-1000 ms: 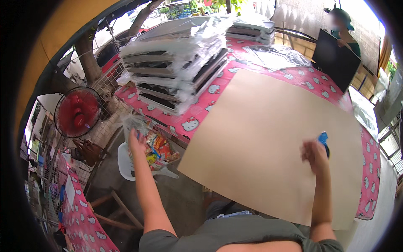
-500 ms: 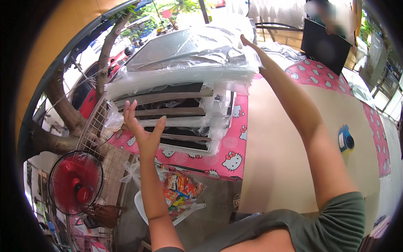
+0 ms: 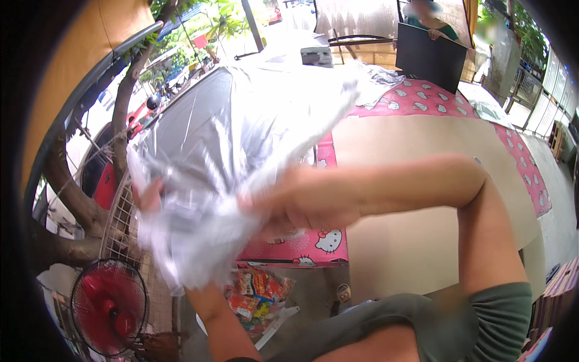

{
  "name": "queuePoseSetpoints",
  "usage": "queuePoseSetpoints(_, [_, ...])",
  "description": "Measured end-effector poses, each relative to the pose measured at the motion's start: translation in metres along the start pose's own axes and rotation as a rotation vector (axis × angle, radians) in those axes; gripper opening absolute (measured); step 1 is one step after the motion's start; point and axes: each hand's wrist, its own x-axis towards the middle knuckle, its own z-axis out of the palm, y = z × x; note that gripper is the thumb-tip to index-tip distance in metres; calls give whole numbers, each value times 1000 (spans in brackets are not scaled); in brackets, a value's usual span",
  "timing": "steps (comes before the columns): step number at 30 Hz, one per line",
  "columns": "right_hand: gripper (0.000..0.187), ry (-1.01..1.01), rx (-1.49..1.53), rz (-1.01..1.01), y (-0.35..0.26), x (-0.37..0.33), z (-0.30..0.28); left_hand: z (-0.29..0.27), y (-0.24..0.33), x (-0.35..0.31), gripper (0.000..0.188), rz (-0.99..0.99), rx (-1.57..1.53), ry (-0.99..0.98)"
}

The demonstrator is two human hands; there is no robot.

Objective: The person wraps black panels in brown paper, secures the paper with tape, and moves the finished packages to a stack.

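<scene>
The right hand point(image 3: 295, 202), arm bent across, seemingly gripped the crinkled clear plastic sheet point(image 3: 235, 139); the left hand point(image 3: 151, 196) clutched its left edge.

outdoors, daylight | tree trunk point(image 3: 66, 193) left | red fan point(image 3: 108, 308) - low left | pink-cloth table point(image 3: 422, 99) w/ brown board point(image 3: 434, 193)

Red fan point(image 3: 110, 306), snack packets point(image 3: 256, 291), pink tablecloth point(image 3: 422, 99).
</scene>
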Motion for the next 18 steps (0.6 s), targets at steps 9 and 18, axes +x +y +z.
queuePoseSetpoints(9, [49, 1223, -1193, -1092, 45, -91, -263, -42, -35, -49, 75, -542, -203, -20])
queuePoseSetpoints(18, [25, 686, -1801, -1358, -66, 31, -207, -46, -12, 0, 68, -492, -321, 93])
